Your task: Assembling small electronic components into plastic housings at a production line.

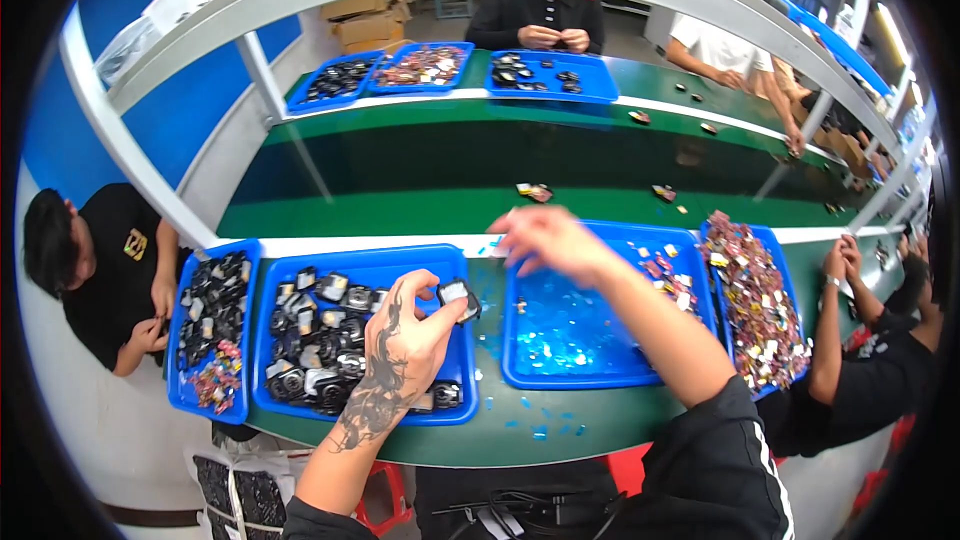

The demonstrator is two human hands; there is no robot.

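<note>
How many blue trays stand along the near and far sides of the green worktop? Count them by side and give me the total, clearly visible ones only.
Near-side blue trays: 4
Far-side blue trays: 3
Total: 7

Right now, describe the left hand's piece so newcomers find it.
On the green bench, find the wide blue tray of black parts. At its right edge, the left hand pinches one pale-faced black part: its neighbours lie heaped, this one is held.
</note>
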